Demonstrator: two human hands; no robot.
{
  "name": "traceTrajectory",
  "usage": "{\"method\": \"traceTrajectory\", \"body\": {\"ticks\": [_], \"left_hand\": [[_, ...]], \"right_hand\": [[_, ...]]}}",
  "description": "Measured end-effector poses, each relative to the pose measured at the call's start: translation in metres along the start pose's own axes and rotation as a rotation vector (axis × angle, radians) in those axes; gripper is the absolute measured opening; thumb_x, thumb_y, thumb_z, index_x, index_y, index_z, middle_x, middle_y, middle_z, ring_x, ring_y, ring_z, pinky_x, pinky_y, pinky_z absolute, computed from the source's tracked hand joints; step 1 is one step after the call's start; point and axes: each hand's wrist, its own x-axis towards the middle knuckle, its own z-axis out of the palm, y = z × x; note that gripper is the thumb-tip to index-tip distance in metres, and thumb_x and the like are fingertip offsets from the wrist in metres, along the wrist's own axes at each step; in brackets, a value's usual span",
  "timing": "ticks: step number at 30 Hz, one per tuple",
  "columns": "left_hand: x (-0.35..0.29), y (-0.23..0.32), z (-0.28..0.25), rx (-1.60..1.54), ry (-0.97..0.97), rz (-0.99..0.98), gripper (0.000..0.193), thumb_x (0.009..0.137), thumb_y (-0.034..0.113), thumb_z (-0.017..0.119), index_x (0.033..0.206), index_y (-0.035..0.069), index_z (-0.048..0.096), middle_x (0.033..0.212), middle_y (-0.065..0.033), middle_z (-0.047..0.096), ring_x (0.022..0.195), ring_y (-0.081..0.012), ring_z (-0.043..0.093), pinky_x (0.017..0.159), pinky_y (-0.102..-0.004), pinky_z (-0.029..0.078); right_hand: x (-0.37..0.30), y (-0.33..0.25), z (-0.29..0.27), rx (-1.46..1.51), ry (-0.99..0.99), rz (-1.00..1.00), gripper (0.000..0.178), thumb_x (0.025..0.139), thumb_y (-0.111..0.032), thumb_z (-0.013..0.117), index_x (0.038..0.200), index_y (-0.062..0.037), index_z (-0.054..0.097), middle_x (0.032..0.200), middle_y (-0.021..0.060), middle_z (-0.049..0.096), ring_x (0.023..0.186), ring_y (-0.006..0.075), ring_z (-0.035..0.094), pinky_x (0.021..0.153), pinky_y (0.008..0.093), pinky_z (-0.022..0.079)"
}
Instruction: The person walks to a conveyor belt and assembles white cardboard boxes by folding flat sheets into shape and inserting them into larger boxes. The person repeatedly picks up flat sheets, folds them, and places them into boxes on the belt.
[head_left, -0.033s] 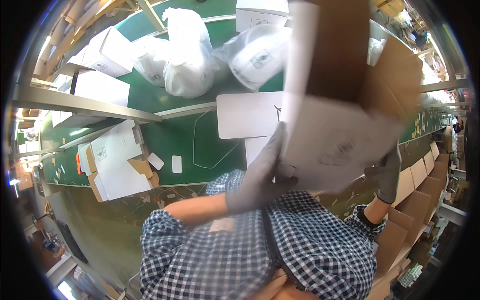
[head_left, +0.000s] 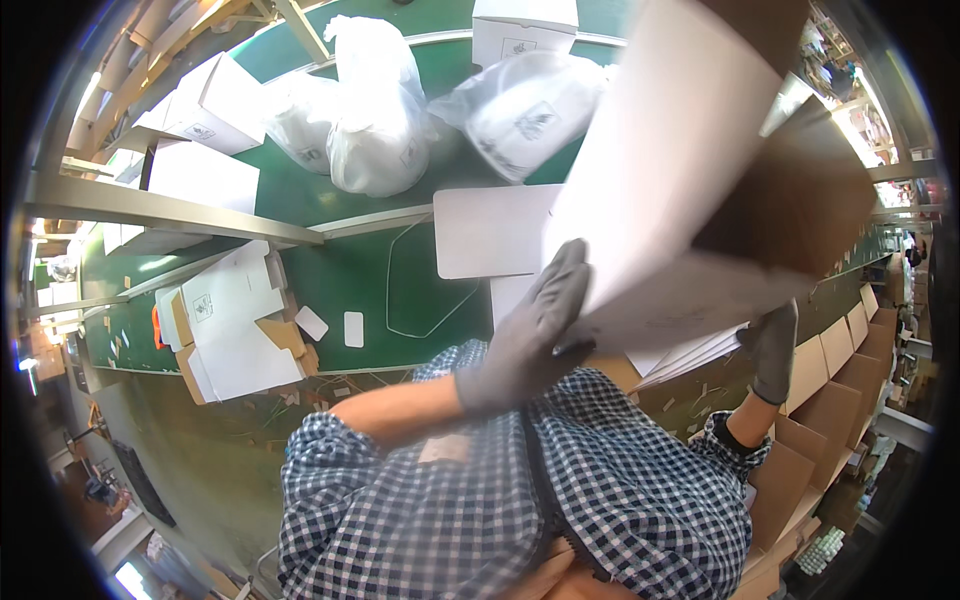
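A large white cardboard box [head_left: 665, 170] with a brown inside is held up tilted in front of my chest, its open end toward the upper right. My left hand [head_left: 530, 345], in a grey glove, presses against the box's lower left side, with fingers close together and thumb under the lower edge. At the lower right corner, my grey-gloved right hand [head_left: 773, 350] grips the box; some of its fingers are hidden behind the cardboard. White flat sheets [head_left: 690, 358] show beneath the box, and a white rounded card panel [head_left: 490, 232] lies left of it on the green table [head_left: 350, 270].
Wrapped white bundles in plastic bags [head_left: 375, 120] stand beyond a metal rail [head_left: 375, 222]. A flattened white carton [head_left: 235, 320] lies at the left, beside small white cards [head_left: 353, 329]. White boxes [head_left: 205, 180] sit farther left. Brown cardboard pieces [head_left: 825, 425] stand in a row at the right.
The box has turned and tilted, so its printed face now points more downward and its left side shows more. My left hand has shifted slightly with it, and the sheets beneath have come into view.
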Motion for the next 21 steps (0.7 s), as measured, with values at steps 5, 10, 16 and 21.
{"method": "traceTrajectory", "body": {"ticks": [5, 10, 16, 21], "left_hand": [[0.009, -0.073, 0.008, 0.283, -0.136, 0.131, 0.061, 0.082, -0.001, 0.076, 0.14, -0.002, 0.056, 0.15, -0.0281, 0.055, 0.142, -0.047, 0.053, 0.116, -0.0484, 0.05], [-0.013, -0.09, -0.018, -0.075, -0.333, -0.144, 0.06, 0.083, -0.004, 0.069, 0.143, 0.002, 0.059, 0.129, -0.0209, 0.069, 0.12, -0.0339, 0.07, 0.103, -0.0435, 0.057], [0.046, -0.138, -0.102, 0.69, -1.136, -0.18, 0.065, 0.082, 0.023, 0.076, 0.144, 0.009, 0.062, 0.127, -0.0204, 0.069, 0.109, -0.0388, 0.069, 0.096, -0.0479, 0.055], [0.208, -0.242, 0.004, 0.467, -0.333, -0.112, 0.054, 0.089, 0.038, 0.07, 0.128, 0.001, 0.068, 0.123, -0.0264, 0.07, 0.112, -0.0407, 0.068, 0.099, -0.0496, 0.053]], "right_hand": [[-0.001, 0.088, -0.029, 0.247, 0.309, 0.352, 0.042, 0.099, -0.003, 0.056, 0.14, 0.0031, 0.056, 0.132, 0.0134, 0.062, 0.11, 0.017, 0.062, 0.09, 0.0317, 0.053], [-0.003, 0.124, -0.035, -0.652, 0.073, -0.147, 0.034, 0.105, 0.002, 0.054, 0.137, 0.0065, 0.062, 0.129, 0.0183, 0.065, 0.112, 0.0268, 0.066, 0.096, 0.0345, 0.054], [-0.012, 0.1, -0.042, -0.745, 0.202, -0.059, 0.028, 0.102, 0.001, 0.06, 0.13, 0.0061, 0.064, 0.122, 0.0199, 0.07, 0.106, 0.0334, 0.069, 0.094, 0.0384, 0.054], [-0.005, 0.081, -0.029, -0.621, 0.213, 0.006, 0.024, 0.104, -0.007, 0.062, 0.124, 0.0049, 0.066, 0.112, 0.0217, 0.072, 0.1, 0.0378, 0.07, 0.087, 0.0387, 0.055]]}}
